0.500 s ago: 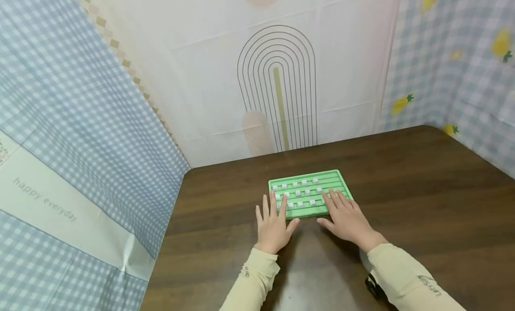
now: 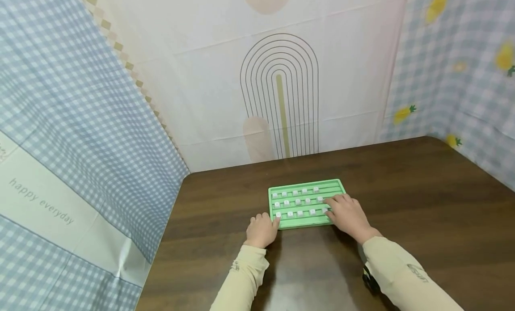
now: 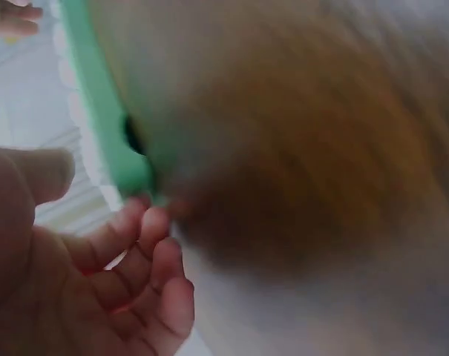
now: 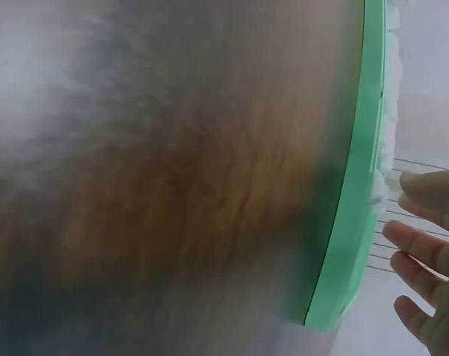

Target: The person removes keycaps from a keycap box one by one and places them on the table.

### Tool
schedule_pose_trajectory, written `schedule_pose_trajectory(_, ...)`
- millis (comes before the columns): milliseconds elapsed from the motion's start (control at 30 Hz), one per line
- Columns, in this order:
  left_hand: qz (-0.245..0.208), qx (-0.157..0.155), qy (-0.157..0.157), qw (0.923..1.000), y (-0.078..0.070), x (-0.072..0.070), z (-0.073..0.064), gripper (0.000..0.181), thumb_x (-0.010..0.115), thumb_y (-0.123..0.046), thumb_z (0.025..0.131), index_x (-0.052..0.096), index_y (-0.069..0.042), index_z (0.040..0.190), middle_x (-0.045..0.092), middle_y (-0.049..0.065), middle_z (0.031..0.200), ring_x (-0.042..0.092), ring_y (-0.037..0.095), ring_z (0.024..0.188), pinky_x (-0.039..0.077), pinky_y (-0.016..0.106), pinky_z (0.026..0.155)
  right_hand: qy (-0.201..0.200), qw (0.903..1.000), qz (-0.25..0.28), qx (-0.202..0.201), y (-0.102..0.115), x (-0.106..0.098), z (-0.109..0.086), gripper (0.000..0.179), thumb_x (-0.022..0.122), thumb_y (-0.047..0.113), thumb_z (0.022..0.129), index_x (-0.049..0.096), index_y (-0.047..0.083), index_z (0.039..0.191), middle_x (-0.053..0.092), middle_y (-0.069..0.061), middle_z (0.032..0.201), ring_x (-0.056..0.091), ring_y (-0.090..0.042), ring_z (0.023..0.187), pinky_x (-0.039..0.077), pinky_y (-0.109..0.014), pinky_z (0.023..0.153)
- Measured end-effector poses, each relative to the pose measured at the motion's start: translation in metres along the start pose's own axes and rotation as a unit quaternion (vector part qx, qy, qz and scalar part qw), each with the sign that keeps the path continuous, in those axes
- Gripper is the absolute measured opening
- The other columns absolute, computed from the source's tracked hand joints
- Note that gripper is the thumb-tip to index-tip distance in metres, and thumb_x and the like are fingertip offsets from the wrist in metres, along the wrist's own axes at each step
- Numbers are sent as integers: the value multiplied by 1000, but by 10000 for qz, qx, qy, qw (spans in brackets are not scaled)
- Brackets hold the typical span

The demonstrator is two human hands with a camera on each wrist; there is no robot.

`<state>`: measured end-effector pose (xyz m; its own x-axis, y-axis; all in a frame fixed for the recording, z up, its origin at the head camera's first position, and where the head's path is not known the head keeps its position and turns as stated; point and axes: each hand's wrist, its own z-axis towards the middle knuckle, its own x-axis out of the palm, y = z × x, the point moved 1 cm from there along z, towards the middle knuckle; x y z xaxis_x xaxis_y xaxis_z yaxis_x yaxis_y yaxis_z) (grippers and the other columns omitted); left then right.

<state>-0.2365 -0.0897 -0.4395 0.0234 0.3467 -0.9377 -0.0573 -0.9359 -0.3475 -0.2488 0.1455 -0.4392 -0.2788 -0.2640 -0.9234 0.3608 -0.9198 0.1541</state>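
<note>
A shallow light-green tray lies on the table, with white lettered key-like cubes in three rows. At its front left corner is my left hand, fingers curled against the tray's edge and thumb over the rim side. The left wrist view shows those fingertips at the green corner. My right hand is over the tray's right part, fingers loosely bent beside the end cubes. In the right wrist view a gap shows between its thumb and the nearest cube; it holds nothing.
The dark brown wooden table extends around the tray. A white cloth with an arch print hangs behind it, and blue checked cloth hangs at the left. A black object sits under the right sleeve.
My left hand has drawn back from its spread pose over the cubes and curled at the tray's left corner. The right hand's fingers have bent. The head view has tilted slightly up.
</note>
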Motion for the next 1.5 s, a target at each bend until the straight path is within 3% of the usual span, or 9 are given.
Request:
schedule_pose_trajectory(167, -296, 169, 533, 9980, 7, 3, 6, 37, 41, -28, 99, 52, 5, 109, 50, 22, 103, 46, 38, 98, 39, 47, 85, 263, 9996, 39, 79, -2, 8, 8, 22, 67, 16, 83, 67, 10, 104, 66, -11, 102, 56, -32, 95, 44, -48, 76)
schedule_pose_trajectory(400, -360, 417, 989, 9936, 14, -1, 11, 36, 39, -25, 99, 53, 5, 114, 50, 23, 110, 44, 39, 103, 37, 48, 88, 155, 9993, -327, -12, 0, 18, 13, 13, 70, 16, 80, 68, 11, 92, 65, -8, 93, 59, -30, 89, 47, -46, 73)
schedule_pose_trajectory(533, -551, 539, 1161, 9902, 18, -1, 13, 33, 38, -26, 100, 57, 1, 103, 51, 20, 105, 43, 35, 96, 37, 46, 81, -9, 10000, -91, -7, -12, 5, 16, 13, 69, 14, 79, 69, 10, 92, 66, -8, 90, 60, -30, 82, 47, -45, 66)
schedule_pose_trajectory(700, -826, 679, 1241, 9865, 24, -3, 14, 31, 37, -25, 100, 54, -5, 84, 46, 13, 89, 36, 29, 85, 29, 40, 73, -160, 9978, 205, 611, -48, -26, 10, 15, 62, 15, 84, 67, 6, 95, 66, -13, 93, 59, -35, 83, 46, -50, 66)
schedule_pose_trajectory(833, -1023, 713, 1269, 9840, 27, -6, 15, 33, 38, -24, 100, 48, -5, 74, 39, 9, 78, 31, 26, 78, 23, 38, 70, 264, 9942, 155, 1034, -70, -33, -6, 14, 61, 16, 86, 66, 6, 94, 64, -14, 90, 58, -35, 80, 46, -49, 65)
schedule_pose_trajectory(1000, -1096, 717, 1494, 9801, 27, -5, 18, 35, 39, -25, 99, 46, -7, 72, 37, 7, 76, 31, 25, 77, 23, 36, 69, 878, 9864, 276, 1359, -81, -21, -26, 11, 64, 15, 84, 66, 7, 91, 62, -12, 88, 58, -32, 77, 47, -46, 61)
schedule_pose_trajectory(1133, -1152, 725, 1527, 9788, 27, -5, 17, 33, 39, -27, 99, 49, -7, 75, 37, 7, 78, 32, 25, 78, 24, 36, 68, 979, 9837, 339, 1468, -83, -17, -29, 21, 65, 16, 83, 64, 4, 100, 61, -18, 96, 58, -36, 84, 47, -48, 62)
schedule_pose_trajectory(1300, -1248, 724, 1497, 9781, 28, -5, 16, 35, 39, -27, 100, 46, -6, 72, 35, 6, 75, 30, 24, 76, 22, 35, 67, 959, 9853, 364, 1369, -78, -29, -21, 42, 65, 19, 83, 55, -3, 118, 54, -27, 116, 53, -44, 99, 47, -52, 66)
schedule_pose_trajectory(1500, -1155, 775, 1468, 9793, 27, -5, 17, 35, 38, -25, 100, 46, -6, 72, 36, 6, 73, 30, 24, 76, 22, 35, 68, 724, 9931, 561, 730, -38, -28, 8, 30, 66, 17, 83, 63, 5, 110, 63, -17, 109, 59, -36, 95, 49, -47, 64)
